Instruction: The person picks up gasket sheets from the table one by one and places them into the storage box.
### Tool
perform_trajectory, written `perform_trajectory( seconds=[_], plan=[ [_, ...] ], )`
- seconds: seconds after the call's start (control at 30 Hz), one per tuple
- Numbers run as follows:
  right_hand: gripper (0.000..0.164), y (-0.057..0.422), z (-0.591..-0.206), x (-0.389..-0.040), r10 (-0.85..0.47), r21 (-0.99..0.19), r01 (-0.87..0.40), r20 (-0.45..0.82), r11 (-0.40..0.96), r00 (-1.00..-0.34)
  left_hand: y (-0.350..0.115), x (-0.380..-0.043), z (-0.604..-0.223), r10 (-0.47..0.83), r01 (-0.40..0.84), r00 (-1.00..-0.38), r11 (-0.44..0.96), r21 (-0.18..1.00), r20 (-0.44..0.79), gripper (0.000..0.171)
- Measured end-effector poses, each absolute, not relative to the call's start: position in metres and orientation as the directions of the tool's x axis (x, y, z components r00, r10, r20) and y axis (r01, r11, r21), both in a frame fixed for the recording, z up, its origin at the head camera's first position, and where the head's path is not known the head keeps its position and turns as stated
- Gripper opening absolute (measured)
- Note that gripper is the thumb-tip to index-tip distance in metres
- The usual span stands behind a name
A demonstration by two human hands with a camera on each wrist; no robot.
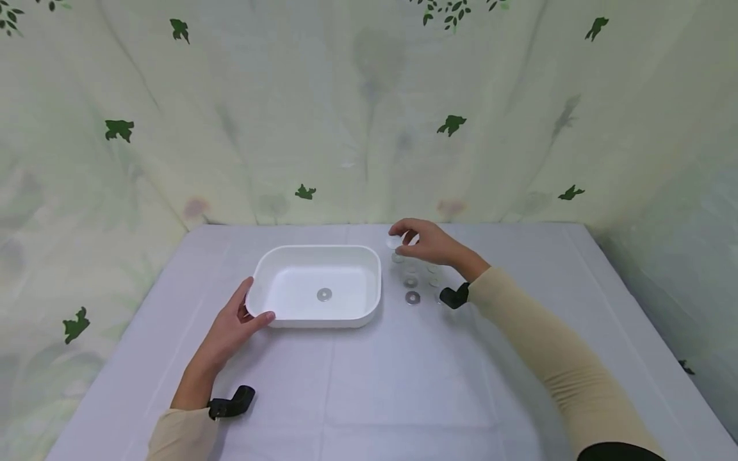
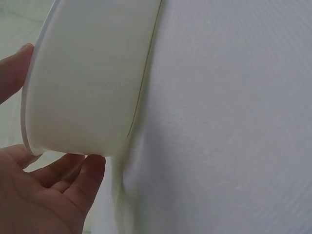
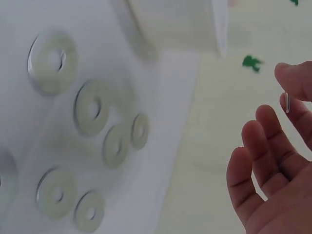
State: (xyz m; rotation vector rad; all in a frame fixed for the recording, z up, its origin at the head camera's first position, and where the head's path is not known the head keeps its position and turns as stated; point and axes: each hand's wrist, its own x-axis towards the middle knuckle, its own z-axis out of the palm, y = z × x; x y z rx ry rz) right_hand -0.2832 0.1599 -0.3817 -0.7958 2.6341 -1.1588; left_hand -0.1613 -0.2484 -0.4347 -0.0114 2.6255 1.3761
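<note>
A white rectangular basin (image 1: 317, 324) with rounded corners sits on the table, one flat metal washer (image 1: 324, 294) lying on its floor. My left hand (image 1: 236, 323) grips the basin's left end, thumb on the rim and fingers against the outer wall, as the left wrist view also shows. To the right of the basin, my right hand (image 1: 432, 242) is raised over the table and pinches a washer (image 3: 287, 102) between thumb and forefinger, seen edge-on in the right wrist view. Its other fingers are loosely bent. Below it lie several loose washers (image 3: 57, 192), partly hidden by the hand in the head view.
A white cloth (image 1: 403, 378) covers the table. Behind the table's far edge hangs a pale curtain (image 1: 346, 160) with green leaf prints. Black wrist cameras (image 1: 232, 403) are strapped to both forearms, and the right one is close to the loose washers.
</note>
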Motion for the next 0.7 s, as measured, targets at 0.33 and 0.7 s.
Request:
perform_trajectory(
  seconds=[0.33,0.7],
  plan=[
    [0.039,0.127,-0.361,-0.276,-0.633,-0.750,-0.461,0.073,0.474,-0.771,-0.248,-0.161,-0.432,0.080,-0.087,-0.985,0.537,0.839,-0.153,0.101],
    [0.037,0.091,-0.356,-0.270,-0.704,-0.752,-0.488,0.044,0.444,-0.709,-0.249,-0.161,-0.434,0.081,-0.088,-0.985,0.507,0.857,-0.149,0.098]
  ],
)
